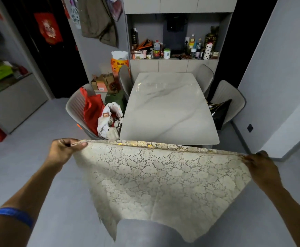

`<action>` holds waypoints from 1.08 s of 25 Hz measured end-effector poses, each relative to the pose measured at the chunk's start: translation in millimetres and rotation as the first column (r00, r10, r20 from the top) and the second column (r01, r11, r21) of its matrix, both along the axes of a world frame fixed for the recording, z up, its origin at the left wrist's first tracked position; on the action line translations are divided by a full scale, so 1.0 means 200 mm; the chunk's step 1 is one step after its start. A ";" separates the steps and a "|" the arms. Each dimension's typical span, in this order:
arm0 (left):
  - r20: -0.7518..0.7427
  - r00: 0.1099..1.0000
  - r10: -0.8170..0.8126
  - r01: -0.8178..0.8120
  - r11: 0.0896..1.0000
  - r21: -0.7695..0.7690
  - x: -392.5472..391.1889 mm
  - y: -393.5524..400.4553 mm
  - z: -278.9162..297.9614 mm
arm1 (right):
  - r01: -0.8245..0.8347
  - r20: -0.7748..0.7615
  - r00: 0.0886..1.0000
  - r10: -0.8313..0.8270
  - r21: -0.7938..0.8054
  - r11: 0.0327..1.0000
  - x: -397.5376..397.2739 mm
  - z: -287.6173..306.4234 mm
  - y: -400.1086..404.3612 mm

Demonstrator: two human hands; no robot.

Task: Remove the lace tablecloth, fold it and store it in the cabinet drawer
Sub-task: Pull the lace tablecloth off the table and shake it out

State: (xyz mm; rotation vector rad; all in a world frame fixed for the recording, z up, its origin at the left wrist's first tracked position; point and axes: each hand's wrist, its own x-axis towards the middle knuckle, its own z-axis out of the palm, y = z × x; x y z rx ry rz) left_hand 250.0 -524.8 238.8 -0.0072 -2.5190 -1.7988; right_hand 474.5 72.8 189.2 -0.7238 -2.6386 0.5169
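Lace tablecloth: cream openwork with a leaf-and-flower pattern, doubled over along a straight top edge that shows a glossy golden sheen; held up in the air in front of the table, off its surface, the lower edge hanging slack and ragged toward a grey chair back at the bottom of the view. Left hand: thumb and curled fingers pinching the tablecloth's top left corner, the fold passing between them. Right hand: fingers closed round the top right corner, the cloth running taut between the two hands. Blue band on the left forearm. Table: pale marble-look slab with grey veining, glossy, rounded corners, bare. Padded grey chairs around it; the left one holds a red bag and a white bag, the right one a black bag. Behind: a grey cabinet with a recessed shelf crowded with bottles and jars.
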 end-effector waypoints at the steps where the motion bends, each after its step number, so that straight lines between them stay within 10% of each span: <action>1: 0.002 1.000 -0.030 0.030 1.000 -0.003 0.01 -0.02 0.00 | 0.023 -0.016 1.000 -0.023 -0.002 1.000 -0.01 0.01 0.00; 14: 0.028 0.977 -0.210 0.212 0.960 -0.181 0.02 -0.04 0.04 | 0.017 0.013 1.000 -0.014 -0.186 0.982 -0.01 0.03 0.10; 21: 0.078 0.981 -0.176 0.191 0.935 -0.299 0.03 0.00 -0.03 | -0.126 0.014 0.992 0.128 0.316 0.940 0.04 0.05 0.11; 24: 0.094 0.973 -0.209 0.228 0.920 -0.318 0.03 -0.05 -0.02 | -0.141 0.145 0.978 0.152 -0.088 0.986 0.06 0.10 0.12; 27: 0.300 0.869 -0.393 0.486 0.791 -0.372 0.05 -0.16 0.05 | -0.131 0.319 0.871 0.374 -0.581 0.803 0.12 0.16 0.20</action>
